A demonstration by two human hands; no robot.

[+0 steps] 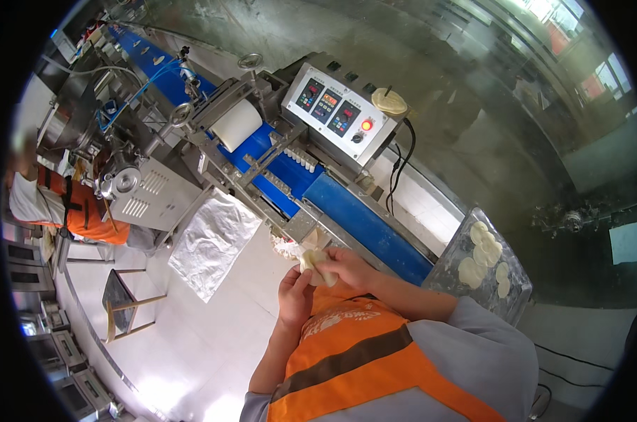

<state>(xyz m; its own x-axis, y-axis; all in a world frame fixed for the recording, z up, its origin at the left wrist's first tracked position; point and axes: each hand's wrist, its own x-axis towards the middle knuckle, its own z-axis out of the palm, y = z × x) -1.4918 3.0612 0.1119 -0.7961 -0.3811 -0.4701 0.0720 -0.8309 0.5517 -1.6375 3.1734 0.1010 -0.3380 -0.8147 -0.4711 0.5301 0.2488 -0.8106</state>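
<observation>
A thin, pale piece of dough [313, 261] is pinched between both my hands in front of my orange apron. My left hand [295, 290] grips its lower left side with thumb and fingers. From the right, my right hand [348, 269] holds the other side, fingers closed on it. Just beyond my hands is the near edge of a dough machine with a blue conveyor belt [364, 226]. Beside my left hand, partly hidden, lies a whitish and reddish heap [286, 246] I cannot make out.
A control panel [339, 112] with a red light stands across the belt, a stack of round dough sheets [390, 101] on top. At right, a tray [519, 281] holds several dough rounds. Leftward are a plastic-covered surface [215, 235], a chair [125, 302] and another person [86, 211].
</observation>
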